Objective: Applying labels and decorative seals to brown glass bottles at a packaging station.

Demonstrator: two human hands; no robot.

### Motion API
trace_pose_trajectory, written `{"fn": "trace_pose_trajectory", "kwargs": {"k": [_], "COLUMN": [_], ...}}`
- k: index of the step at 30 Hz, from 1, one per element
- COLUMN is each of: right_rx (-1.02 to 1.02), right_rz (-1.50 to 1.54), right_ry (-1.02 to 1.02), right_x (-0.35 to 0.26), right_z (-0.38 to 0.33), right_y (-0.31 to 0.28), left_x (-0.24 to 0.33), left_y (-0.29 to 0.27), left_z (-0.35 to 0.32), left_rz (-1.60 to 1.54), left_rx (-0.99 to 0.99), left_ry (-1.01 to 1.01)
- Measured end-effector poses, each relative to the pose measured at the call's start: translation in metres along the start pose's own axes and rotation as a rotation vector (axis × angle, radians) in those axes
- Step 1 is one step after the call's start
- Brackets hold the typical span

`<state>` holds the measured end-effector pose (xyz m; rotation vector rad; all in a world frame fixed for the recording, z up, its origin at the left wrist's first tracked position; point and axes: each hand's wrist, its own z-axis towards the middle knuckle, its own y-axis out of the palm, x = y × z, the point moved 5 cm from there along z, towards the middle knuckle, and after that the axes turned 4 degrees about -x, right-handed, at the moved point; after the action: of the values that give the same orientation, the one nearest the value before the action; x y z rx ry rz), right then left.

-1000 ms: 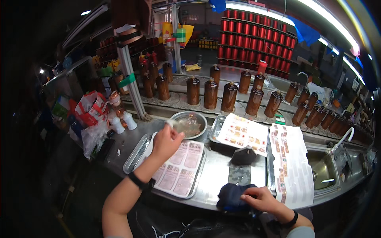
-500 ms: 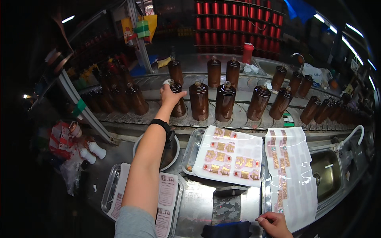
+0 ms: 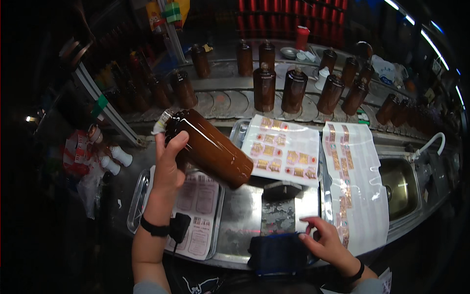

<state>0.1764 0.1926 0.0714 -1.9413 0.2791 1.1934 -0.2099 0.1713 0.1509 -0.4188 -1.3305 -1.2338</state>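
My left hand (image 3: 169, 164) is wrapped round the neck end of a brown glass bottle (image 3: 218, 149). The bottle is tilted, its neck at the upper left and its base at the lower right, above the metal worktop. Something whitish shows by the neck and fingers; I cannot make out what. My right hand (image 3: 324, 240) hovers over the right end of a dark blue pad (image 3: 279, 252), thumb and forefinger apart with nothing visible between them. Behind it, a sheet of gold and pink labels (image 3: 281, 152) rests on a metal tray. A longer label sheet (image 3: 364, 196) lies to its right.
Brown bottles (image 3: 264, 90) stand along a slatted conveyor (image 3: 223, 105) at the back. A tray of printed labels (image 3: 198, 240) lies under my left arm. A dark block (image 3: 282, 190) sits mid-worktop. At right is a sink (image 3: 401, 186) with a white curved spout (image 3: 440, 139).
My left hand has lifted a bottle off the conveyor and brought it nearer, tipping it over. My right hand has risen slightly and moved left to the pad. The view has tilted down.
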Motion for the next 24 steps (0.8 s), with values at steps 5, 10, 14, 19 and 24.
{"fn": "trace_pose_trajectory", "kwargs": {"k": [5,10,14,19,24], "right_rx": [-0.16,0.026,0.041,0.012,0.001], "right_rz": [-0.038,0.0,-0.259,-0.299,-0.325], "right_ry": [-0.483,-0.638,-0.468,-0.366,-0.39], "right_x": [-0.039,-0.029,-0.008,0.003,0.005], "right_z": [-0.013,-0.055,-0.074,-0.069,-0.048], "right_y": [0.043,0.047,0.039,0.035,0.031], "left_x": [-0.074,-0.11,-0.11,-0.125,-0.132], "left_y": [0.078,0.113,0.128,0.133,0.121], "left_z": [-0.127,-0.176,-0.184,-0.169,-0.156], "left_rz": [-0.695,-0.453,-0.195,0.139,0.148], "left_rx": [-0.138,-0.169,-0.304,-0.358,-0.295], "left_ry": [-0.663,-0.825,-0.829,-0.81,-0.748]}}
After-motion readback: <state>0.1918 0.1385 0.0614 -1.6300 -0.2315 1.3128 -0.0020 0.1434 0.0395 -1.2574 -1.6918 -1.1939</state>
